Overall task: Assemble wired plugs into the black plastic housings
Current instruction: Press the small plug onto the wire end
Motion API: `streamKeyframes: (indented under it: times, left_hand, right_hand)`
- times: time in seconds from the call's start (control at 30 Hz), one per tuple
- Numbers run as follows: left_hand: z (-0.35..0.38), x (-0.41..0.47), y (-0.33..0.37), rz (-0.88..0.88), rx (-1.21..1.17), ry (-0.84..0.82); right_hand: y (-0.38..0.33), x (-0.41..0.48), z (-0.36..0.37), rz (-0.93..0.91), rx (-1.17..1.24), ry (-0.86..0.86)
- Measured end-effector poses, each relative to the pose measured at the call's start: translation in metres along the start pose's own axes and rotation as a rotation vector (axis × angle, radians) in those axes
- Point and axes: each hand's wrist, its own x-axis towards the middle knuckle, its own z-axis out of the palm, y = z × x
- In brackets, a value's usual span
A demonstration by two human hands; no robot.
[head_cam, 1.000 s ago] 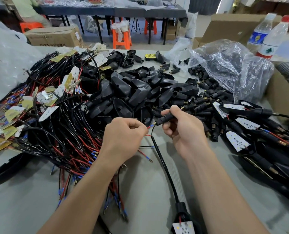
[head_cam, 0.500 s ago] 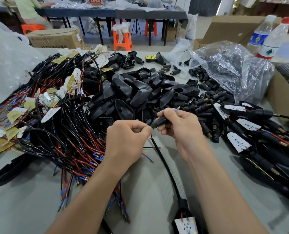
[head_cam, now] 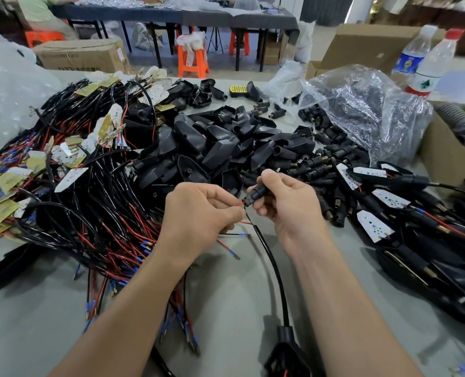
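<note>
- Head view: the right hand (head_cam: 288, 205) curls its fingers round a small black plug (head_cam: 254, 194), held above the grey table (head_cam: 35, 322), just in front of the pile of black housings (head_cam: 215, 148).
- The left hand (head_cam: 198, 213) pinches a red wire (head_cam: 241, 204) that meets the plug's near end.
- A black cable (head_cam: 275, 270) runs from the plug to a single housing (head_cam: 287, 349) at the near edge.
- Wire bundles (head_cam: 90, 200) lie to the left.

Black housings (head_cam: 217, 148), red-and-black wires (head_cam: 95, 213) (blue-tipped), white dotted boards (head_cam: 372, 225), orange stools (head_cam: 192, 59), grey table (head_cam: 239, 289).

black plug (head_cam: 256, 193) tilted, red wire (head_cam: 239, 204) entering
</note>
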Motion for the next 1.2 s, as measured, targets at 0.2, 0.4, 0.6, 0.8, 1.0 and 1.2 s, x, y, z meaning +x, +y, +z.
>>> streamKeyframes:
  times: [0.2, 0.4, 0.6, 0.8, 1.0, 1.2]
  left_hand:
    - [0.003, -0.002, 0.004, 0.058, -0.035, 0.004]
    - [0.007, -0.007, 0.001, 0.199, 0.084, 0.148]
    - [0.009, 0.001, 0.000, 0.001, -0.137, -0.093]
    - [0.010, 0.000, -0.005, 0.029, -0.023, -0.048]
    - [0.013, -0.004, -0.004, 0.083, 0.016, 0.048]
    - [0.010, -0.001, -0.001, -0.051, -0.214, -0.102]
  right_hand:
    - [0.001, -0.001, 0.004, 0.023, 0.066, 0.006]
    - [-0.001, -0.001, 0.003, 0.084, 0.105, -0.053]
    - [-0.002, 0.002, -0.001, 0.063, 0.216, 0.031]
    - [-0.001, -0.002, 0.004, -0.024, 0.082, 0.045]
    - [-0.002, -0.003, 0.006, -0.006, 0.083, 0.005]
    - [-0.001, 0.000, 0.000, 0.000, 0.152, 0.065]
